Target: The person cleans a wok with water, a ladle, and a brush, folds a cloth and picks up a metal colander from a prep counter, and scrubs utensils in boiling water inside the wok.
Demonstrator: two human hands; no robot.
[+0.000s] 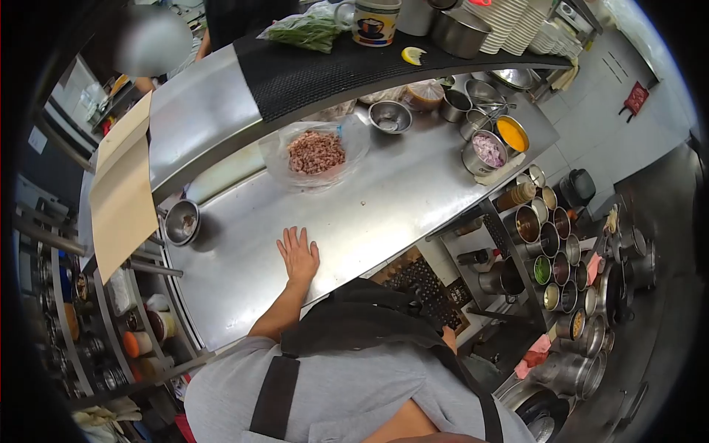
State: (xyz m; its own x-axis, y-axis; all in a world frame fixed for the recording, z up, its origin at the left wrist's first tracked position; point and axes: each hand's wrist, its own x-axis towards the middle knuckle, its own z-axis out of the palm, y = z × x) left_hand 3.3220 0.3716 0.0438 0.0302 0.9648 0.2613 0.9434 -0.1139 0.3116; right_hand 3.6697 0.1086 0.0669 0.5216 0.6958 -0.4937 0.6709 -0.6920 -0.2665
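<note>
Grey shirt and black apron sit closest. Bagged minced meat lies on the steel desk; at its six o'clock the left hand rests flat, fingers spread, empty. At four o'clock from there, the right hand is mostly hidden, its fingers' state unclear.

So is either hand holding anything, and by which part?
Left hand: nothing, it rests spread on the metal counter. Right hand: mostly hidden, cannot tell.

I see only a sliver of the right hand past the apron; a pale blur clouds the upper left; the top edge crops a dark-clothed person.
</note>
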